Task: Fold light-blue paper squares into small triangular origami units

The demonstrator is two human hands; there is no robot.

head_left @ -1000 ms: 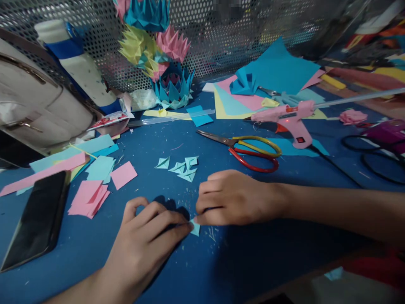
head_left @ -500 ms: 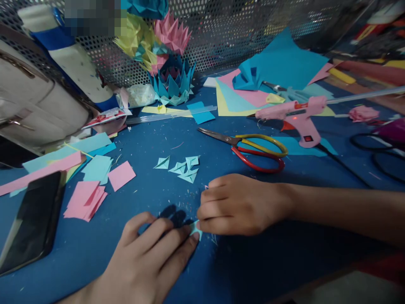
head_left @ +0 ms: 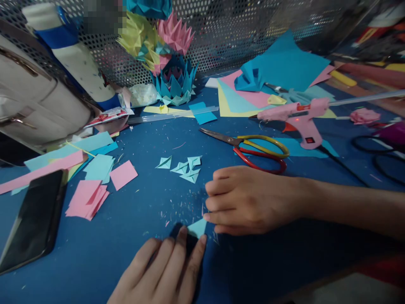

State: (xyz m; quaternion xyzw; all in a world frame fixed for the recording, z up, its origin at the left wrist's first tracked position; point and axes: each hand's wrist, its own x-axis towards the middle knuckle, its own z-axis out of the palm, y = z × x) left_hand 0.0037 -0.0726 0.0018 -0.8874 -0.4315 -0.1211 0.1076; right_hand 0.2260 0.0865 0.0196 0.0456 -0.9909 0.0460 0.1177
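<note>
A small light-blue paper piece, which looks triangular, lies on the blue table between my hands. My left hand reaches in from below with its fingers stretched and apart, two fingertips touching the paper's lower corners. Curled fingers of my right hand meet at the paper's upper right corner and pinch it. Beyond them lie several folded light-blue paper pieces. Scissors with one yellow and one red handle rest behind my right hand.
Pink paper squares, light-blue squares and a phone lie at left. A pink glue gun with a cable is at right. Folded paper flowers stand against a perforated metal panel, beside a white-and-blue bottle.
My left hand has drawn back down, its fingers spreading, so more of the light-blue paper shows. My right hand has shifted slightly right. The whole view has moved a little.
</note>
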